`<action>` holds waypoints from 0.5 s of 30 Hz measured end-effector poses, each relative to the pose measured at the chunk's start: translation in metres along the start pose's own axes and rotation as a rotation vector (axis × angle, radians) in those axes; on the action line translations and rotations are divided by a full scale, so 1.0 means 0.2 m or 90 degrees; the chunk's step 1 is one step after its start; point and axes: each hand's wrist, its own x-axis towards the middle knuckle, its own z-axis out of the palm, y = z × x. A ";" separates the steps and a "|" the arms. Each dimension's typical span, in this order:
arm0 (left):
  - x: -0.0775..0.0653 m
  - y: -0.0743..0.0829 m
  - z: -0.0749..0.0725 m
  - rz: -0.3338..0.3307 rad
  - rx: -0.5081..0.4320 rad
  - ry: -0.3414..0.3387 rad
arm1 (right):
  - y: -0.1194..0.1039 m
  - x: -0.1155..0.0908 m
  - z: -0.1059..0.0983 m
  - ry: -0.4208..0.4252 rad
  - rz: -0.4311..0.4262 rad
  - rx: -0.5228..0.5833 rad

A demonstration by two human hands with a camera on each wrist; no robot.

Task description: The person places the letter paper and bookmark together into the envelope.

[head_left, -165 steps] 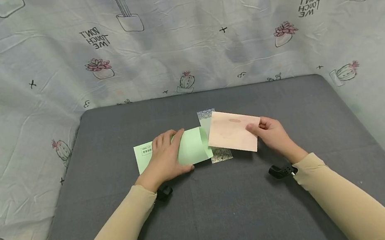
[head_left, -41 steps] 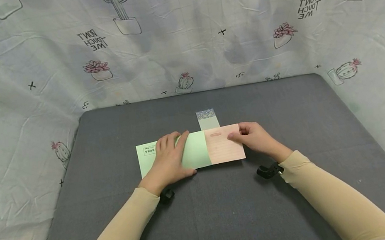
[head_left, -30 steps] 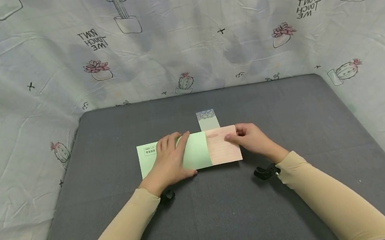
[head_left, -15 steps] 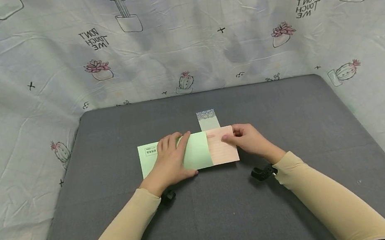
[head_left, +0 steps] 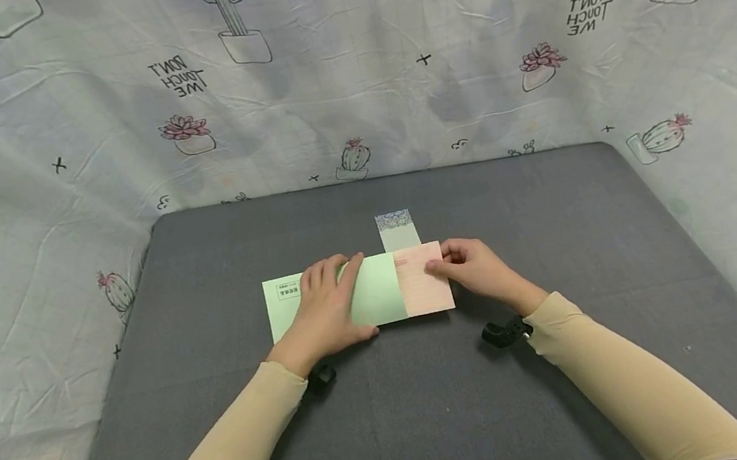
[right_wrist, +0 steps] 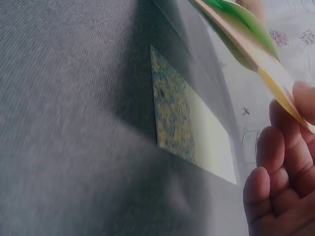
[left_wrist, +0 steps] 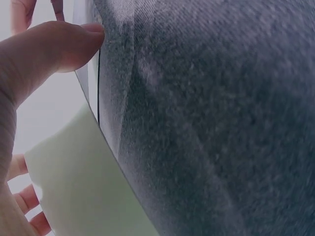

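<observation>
My left hand (head_left: 323, 309) holds a light green envelope (head_left: 377, 293), its fingers at the far edge and its thumb at the near edge. Small printing shows at the envelope's left end. From the right end sticks out a pale pink card (head_left: 417, 287) with faint lines, its left part hidden inside. The thumb and fingers of my right hand (head_left: 479, 267) pinch the card's right end. In the right wrist view the green mouth (right_wrist: 243, 37) gapes around the card, above the table. The left wrist view shows the thumb (left_wrist: 59, 46) along the envelope's edge.
A pale strip (head_left: 400, 237) with a patterned blue end lies on the grey table (head_left: 398, 418) beyond the envelope, partly covered by it. The right wrist view shows the strip's other patterned end (right_wrist: 172, 108). A cactus-print cloth (head_left: 342, 65) hangs behind.
The pink card was outside the envelope at first, held tilted at its right. My right hand has moved left, sliding the card in further. My left hand has stayed almost still.
</observation>
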 end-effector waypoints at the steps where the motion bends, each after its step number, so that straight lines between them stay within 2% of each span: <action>1: 0.00 0.00 0.00 -0.002 0.003 0.000 | 0.00 -0.01 -0.01 -0.001 0.004 0.005; 6: 0.00 -0.02 0.00 -0.006 0.009 0.004 | 0.02 -0.03 -0.03 -0.009 0.016 0.004; 15: 0.01 -0.01 0.00 -0.004 0.001 0.003 | 0.04 -0.02 -0.04 -0.011 0.007 0.002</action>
